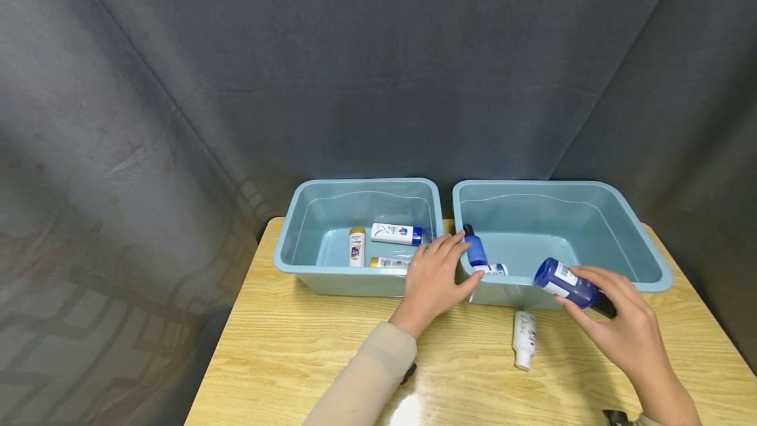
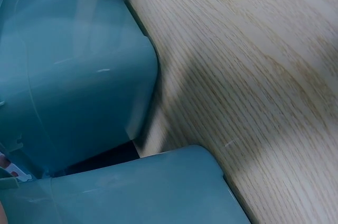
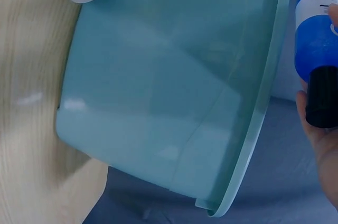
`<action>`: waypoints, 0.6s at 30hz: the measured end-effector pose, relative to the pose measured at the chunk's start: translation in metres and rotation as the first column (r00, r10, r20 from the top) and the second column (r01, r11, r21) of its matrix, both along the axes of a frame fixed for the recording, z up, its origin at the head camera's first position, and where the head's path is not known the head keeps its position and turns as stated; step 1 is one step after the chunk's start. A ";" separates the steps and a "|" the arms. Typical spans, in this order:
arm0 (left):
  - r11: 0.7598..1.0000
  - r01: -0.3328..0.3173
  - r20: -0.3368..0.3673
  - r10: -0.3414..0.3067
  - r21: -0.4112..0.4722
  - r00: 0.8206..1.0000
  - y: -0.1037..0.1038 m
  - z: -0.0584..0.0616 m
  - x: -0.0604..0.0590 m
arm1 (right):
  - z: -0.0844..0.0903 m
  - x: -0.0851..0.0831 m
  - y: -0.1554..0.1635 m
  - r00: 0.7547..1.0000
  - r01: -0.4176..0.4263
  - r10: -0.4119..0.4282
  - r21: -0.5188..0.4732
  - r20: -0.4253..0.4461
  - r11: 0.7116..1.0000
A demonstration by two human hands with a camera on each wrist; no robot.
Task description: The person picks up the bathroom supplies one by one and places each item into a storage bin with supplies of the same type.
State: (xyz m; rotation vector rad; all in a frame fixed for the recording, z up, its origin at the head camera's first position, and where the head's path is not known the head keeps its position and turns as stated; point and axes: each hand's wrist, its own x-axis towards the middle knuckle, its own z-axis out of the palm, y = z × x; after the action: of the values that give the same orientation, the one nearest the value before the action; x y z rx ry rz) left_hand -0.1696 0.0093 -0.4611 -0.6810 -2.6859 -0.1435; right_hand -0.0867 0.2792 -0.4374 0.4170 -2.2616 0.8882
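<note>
My right hand (image 1: pixel 627 314) grips a dark blue bottle (image 1: pixel 572 286) with a black cap, over the front rim of the right tub (image 1: pixel 591 184). In the right wrist view the same blue bottle (image 3: pixel 317 44) shows a white label. My left hand (image 1: pixel 434 281) reaches over the gap between the two tubs, fingers extended, fingertips right at the right tub's left rim. Just past those fingertips, a blue bottle (image 1: pixel 476 252) with a black cap leans inside the right tub. Beside it lies a white and blue bottle (image 1: pixel 495 269), partly hidden by the rim.
The left tub (image 1: pixel 367 183) holds a white bottle with a blue cap (image 1: pixel 395 234), a white bottle with a gold cap (image 1: pixel 357 248) and another gold-capped one (image 1: pixel 390 262). A white Dove bottle (image 1: pixel 524 337) lies on the wooden table (image 1: pixel 461 360) before the right tub. Dark curtain (image 1: pixel 378 71) hangs behind.
</note>
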 end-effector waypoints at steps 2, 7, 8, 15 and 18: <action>1.000 0.000 -0.002 0.000 -0.002 1.000 0.000 0.000 0.000 | 0.002 -0.002 0.000 1.000 0.001 -0.001 0.006 0.004 1.000; 1.000 -0.005 -0.002 0.005 -0.006 1.000 0.000 0.001 0.000 | 0.005 -0.006 -0.001 1.000 0.005 -0.005 0.014 0.007 1.000; 1.000 -0.004 -0.001 0.004 -0.007 1.000 0.000 0.001 0.000 | 0.005 -0.008 -0.001 1.000 0.003 -0.003 0.012 0.002 1.000; 1.000 -0.007 0.012 0.007 -0.021 1.000 0.000 0.001 0.001 | 0.007 -0.018 -0.002 0.999 -0.007 0.006 -0.026 -0.046 1.000; 1.000 -0.009 0.010 0.009 -0.022 1.000 0.001 0.000 0.000 | 0.011 -0.022 -0.002 0.999 -0.004 0.003 -0.035 -0.034 0.999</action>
State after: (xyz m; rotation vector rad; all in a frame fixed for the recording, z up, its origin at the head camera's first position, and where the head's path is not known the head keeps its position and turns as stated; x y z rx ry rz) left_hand -0.1692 0.0101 -0.4606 -0.6764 -2.7032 -0.1161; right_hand -0.1087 0.2776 -0.4269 0.4178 -2.2122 0.9143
